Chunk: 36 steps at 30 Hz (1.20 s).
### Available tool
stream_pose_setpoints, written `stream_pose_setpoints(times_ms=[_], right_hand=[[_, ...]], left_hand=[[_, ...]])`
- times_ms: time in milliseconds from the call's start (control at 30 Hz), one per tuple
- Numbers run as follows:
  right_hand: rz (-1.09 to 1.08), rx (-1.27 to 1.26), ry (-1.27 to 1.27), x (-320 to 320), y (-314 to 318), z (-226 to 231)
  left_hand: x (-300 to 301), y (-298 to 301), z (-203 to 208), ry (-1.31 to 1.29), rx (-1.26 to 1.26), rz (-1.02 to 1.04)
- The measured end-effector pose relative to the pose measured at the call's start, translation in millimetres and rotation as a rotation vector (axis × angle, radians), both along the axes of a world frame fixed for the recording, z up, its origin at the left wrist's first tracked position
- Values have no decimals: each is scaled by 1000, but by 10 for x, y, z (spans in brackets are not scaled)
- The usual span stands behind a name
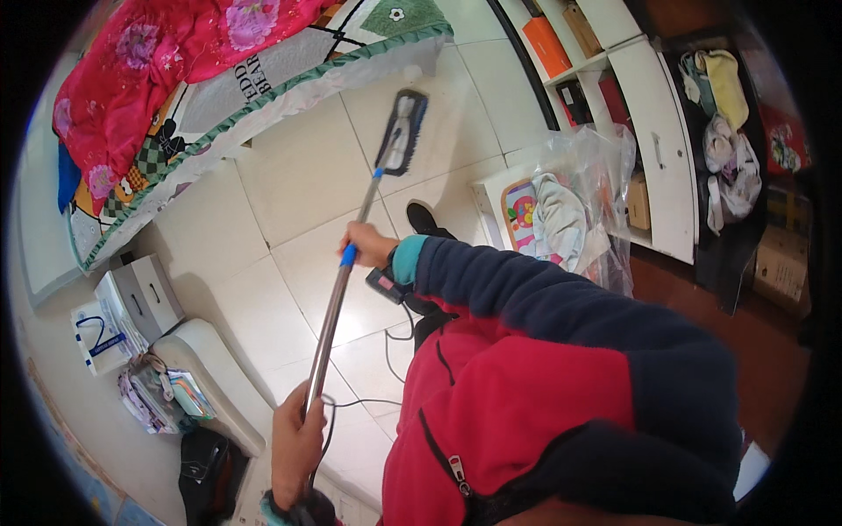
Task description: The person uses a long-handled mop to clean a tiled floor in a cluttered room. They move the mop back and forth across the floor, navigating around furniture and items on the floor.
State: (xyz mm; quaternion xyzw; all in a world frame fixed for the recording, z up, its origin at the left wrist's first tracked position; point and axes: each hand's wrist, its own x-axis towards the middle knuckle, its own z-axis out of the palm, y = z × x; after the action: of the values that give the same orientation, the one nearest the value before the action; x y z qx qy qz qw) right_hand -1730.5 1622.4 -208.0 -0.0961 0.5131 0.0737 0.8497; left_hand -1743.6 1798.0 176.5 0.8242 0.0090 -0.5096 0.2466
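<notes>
A flat mop (330,326) with a long metal pole and blue collars slants across the middle of the view. My right hand (369,245) is wrapped around the pole near a blue collar, partway along it. Lower down, my left hand (296,437) grips the pole near its near end. At the far end, the dark-fringed mop head (405,133) rests on the pale tiled floor (303,197), between the bed and the white shelving. My dark shoe (423,216) shows just beyond my right hand.
A bed (140,96) with a red floral cover stands at the far left. White shelves (653,140) and a low box with cloths (559,215) are on the right. A small drawer cabinet (145,294) and a pale chair (215,377) stand at left. A black cable (364,401) crosses the floor.
</notes>
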Motion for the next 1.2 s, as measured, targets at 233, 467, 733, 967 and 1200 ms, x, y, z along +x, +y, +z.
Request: stream_pose_setpoints(times_ms=[233,467,733,967,1200], right_hand=[[169,18,-116,347,-600,164],[347,-57,18,509,-482,73],[613,-221,-43,867,-468,7],[696,-302,-25,986,-442,-60],[835,-143,-167,1419,-218,-838]], left_hand=[[101,-353,-123,39,-33,141],[95,-243,-142,278,-223,570],[-161,-318,-428,348,-402,942],[-270,-285,-635,414,-533,1146],[-308,-532,-874,472,-606,1364]])
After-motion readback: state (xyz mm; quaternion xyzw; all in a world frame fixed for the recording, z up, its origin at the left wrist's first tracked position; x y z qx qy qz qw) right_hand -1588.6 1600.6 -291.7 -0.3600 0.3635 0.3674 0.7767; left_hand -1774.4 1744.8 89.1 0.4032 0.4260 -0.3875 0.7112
